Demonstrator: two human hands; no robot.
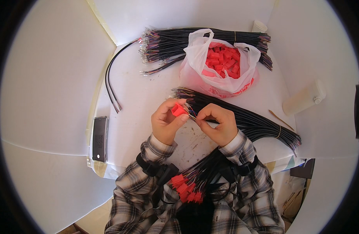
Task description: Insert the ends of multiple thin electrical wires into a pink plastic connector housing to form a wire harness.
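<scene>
Between thumb and fingers my left hand grips a red plastic connector housing. Thin coloured wires with metal ends stick out of its right side. My right hand pinches one of these thin wires close to the housing. Right behind both hands lies a bundle of black cables with bare wire ends at its left. Below, near my lap, hang several black cables fitted with red connector housings. A white plastic bag full of loose red housings stands beyond my hands.
A larger black cable bundle lies at the back behind the bag. Two loose cables curve down at the left, above a phone. On the right are a cream bottle and a thin brown stick. White panels surround the table.
</scene>
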